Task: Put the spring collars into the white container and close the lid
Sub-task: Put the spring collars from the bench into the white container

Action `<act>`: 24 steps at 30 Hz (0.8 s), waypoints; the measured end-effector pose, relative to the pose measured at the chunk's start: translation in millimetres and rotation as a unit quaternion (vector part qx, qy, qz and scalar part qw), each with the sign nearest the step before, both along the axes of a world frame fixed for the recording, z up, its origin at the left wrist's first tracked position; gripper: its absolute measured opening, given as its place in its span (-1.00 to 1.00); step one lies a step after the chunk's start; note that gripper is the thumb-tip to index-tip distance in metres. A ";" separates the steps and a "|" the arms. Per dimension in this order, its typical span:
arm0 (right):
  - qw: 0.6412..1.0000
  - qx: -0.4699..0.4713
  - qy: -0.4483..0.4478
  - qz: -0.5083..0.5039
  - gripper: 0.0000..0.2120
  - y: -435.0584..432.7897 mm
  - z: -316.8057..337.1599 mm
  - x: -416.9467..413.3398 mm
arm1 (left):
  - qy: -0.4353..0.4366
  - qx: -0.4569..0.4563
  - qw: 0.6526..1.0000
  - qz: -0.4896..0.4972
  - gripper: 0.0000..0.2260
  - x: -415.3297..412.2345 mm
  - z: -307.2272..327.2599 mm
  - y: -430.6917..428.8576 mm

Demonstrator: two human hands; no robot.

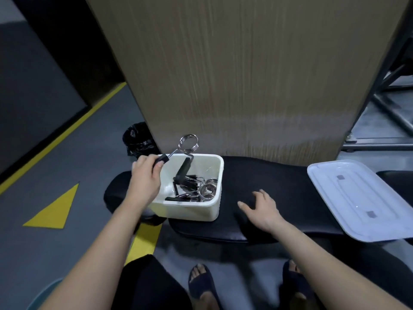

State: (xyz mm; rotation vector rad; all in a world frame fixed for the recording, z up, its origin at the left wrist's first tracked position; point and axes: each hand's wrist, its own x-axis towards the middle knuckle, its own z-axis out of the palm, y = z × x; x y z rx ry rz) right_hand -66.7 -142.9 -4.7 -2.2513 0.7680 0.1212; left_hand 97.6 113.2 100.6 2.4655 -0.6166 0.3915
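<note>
A white container [212, 211] stands open on the left part of a black padded bench [268, 189]. Several spring collars [199, 191] with black handles and steel coils lie inside it. My left hand [145, 177] pinches the black handle of one spring collar [188, 143] and holds it over the container's far left corner, coil up, other handle hanging into the box. My right hand [261, 206] rests flat on the bench to the right of the container, fingers spread, holding nothing. The white lid [362, 198] lies on the bench's right end, overhanging the front edge.
A tall wood-grain panel [245, 74] rises right behind the bench. A black bin bag [138, 139] sits on the floor at the back left. Yellow floor markings [53, 211] run on the left. My sandalled feet [201, 285] are below the bench. Metal frame bars [388, 121] stand at right.
</note>
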 end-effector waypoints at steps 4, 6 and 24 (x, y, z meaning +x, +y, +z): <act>0.993 -0.040 0.091 0.069 0.13 11.6 -27.1 12.6 | 0.016 0.052 0.997 -0.054 -0.80 25.9 -5.0 13.9; 0.984 -0.069 0.135 0.096 0.25 20.4 -49.0 9.9 | 0.012 0.079 0.993 -0.091 -0.80 36.0 -9.2 13.3; 0.968 -0.096 0.198 0.120 0.37 21.2 -66.7 20.8 | 0.173 0.238 0.926 -0.239 -0.76 120.1 -60.4 -36.4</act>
